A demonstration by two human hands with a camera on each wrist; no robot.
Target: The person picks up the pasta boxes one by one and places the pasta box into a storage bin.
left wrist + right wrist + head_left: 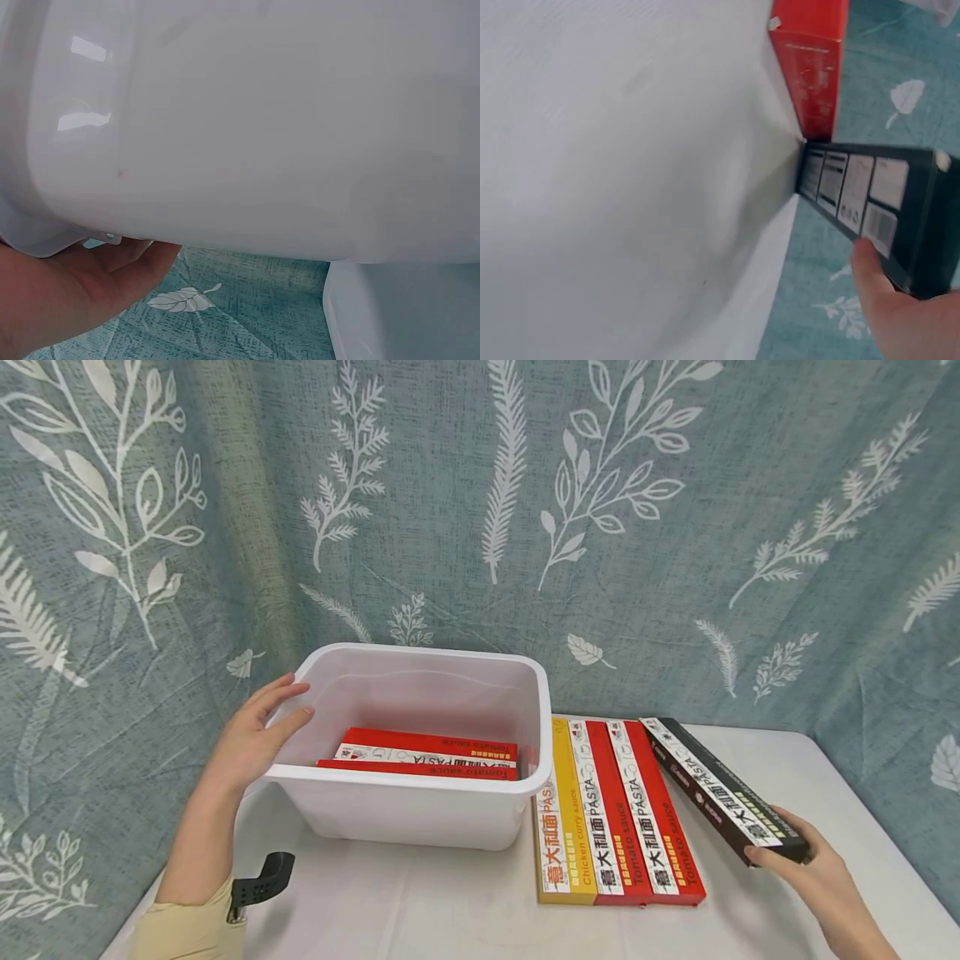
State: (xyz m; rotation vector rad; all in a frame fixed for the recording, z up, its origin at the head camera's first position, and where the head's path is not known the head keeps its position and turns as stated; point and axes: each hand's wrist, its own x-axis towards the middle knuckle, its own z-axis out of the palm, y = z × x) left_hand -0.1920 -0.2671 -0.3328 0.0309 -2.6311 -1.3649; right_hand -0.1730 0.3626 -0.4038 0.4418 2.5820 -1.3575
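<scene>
My right hand [813,864] pinches the near end of a black pasta box [720,789], thumb on one side and fingers on the other. That near end is raised, while the far end sits low beside the red boxes. In the right wrist view, labelled panels show on one face of the black box [855,191]. At the left rim of a white plastic bin [405,814], my left hand [251,735] rests with its fingers extended over the edge. Red tomato sauce pasta boxes [431,743] lie inside the bin.
Right of the bin, a yellow chicken curry sauce pasta box [577,827] and two red tomato sauce boxes [667,827] lie side by side on the white table [450,910]. A leaf-patterned curtain [450,527] hangs behind. A black strap [262,885] sits at the left wrist.
</scene>
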